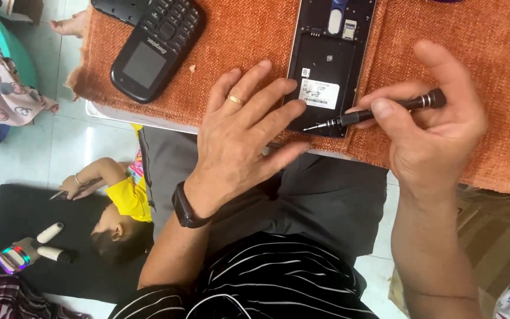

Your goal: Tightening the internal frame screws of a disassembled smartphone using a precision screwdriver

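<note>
Head view: your left hand (240, 139) lies flat, fingers spread, pinning the opened phone (326, 71). Right hand (429, 127) pinches the screwdriver (373, 113), tip at 9 o'clock. Seat it square, light torque.

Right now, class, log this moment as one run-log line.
left hand: pressing opened phone | right hand: holding screwdriver | tip: at phone's lower edge | surface: orange cloth

Opened mobile phone (326, 65): black, back cover off, white label in battery bay, lying flat on orange cloth. Precision screwdriver (373, 112): black handle, slim tip resting on phone's lower edge.
</note>
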